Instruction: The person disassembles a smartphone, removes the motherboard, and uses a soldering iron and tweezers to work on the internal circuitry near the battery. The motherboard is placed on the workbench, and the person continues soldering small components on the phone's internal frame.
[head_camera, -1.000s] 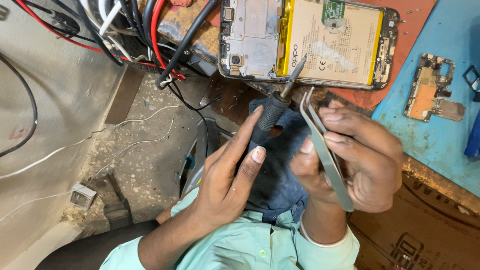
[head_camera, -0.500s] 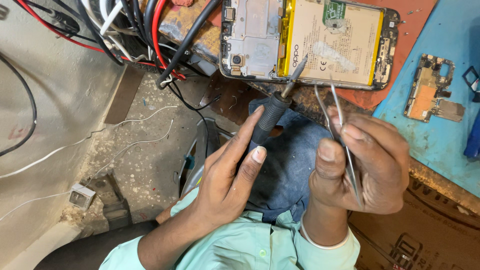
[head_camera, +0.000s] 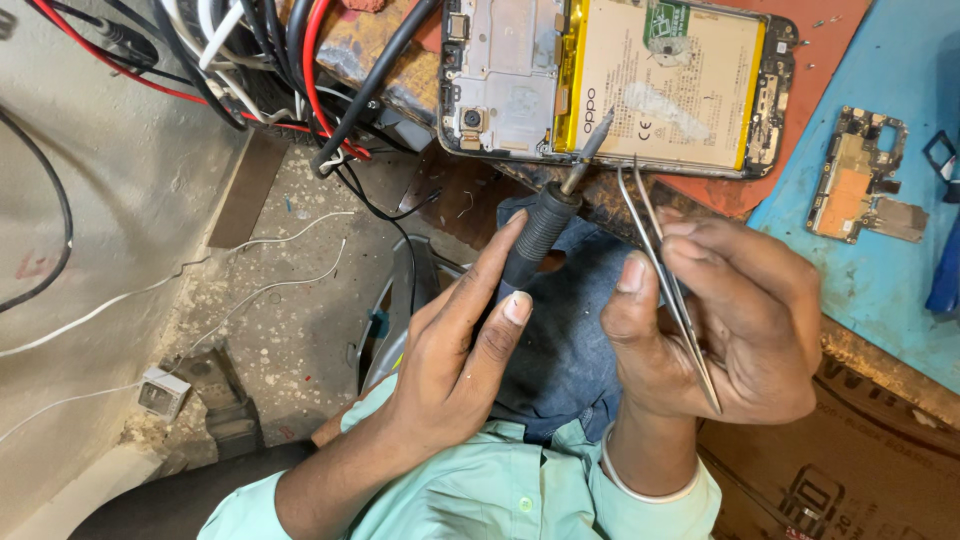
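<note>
Two tools, soldering iron (head_camera: 540, 232) in left hand (head_camera: 450, 360), tweezers (head_camera: 668, 280) in right hand (head_camera: 720, 330).

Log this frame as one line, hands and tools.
left hand: holds soldering iron | right hand: holds tweezers | iron tip at opened phone

Soldering iron (head_camera: 540, 232): black ribbed handle, dull metal tip. Tweezers (head_camera: 668, 280): plain silver steel. Opened phone (head_camera: 615, 82): black frame, silver-grey shield plate on one side, cream battery w/ bright yellow edging & small green patch near top. Mat under phone (head_camera: 800, 60): rust-orange; mat beside it (head_camera: 880, 270): sky blue. Circuit board (head_camera: 862, 180) on blue mat: copper-orange & grey, dark edges. Cables (head_camera: 300, 70): black, red, white mixed. Floor (head_camera: 270, 300): speckled grey-beige. Sleeves (head_camera: 470, 490): pale mint green; trousers (head_camera: 565, 340) dark blue denim. Bangle (head_camera: 640, 482) on right wrist: silver.
</note>
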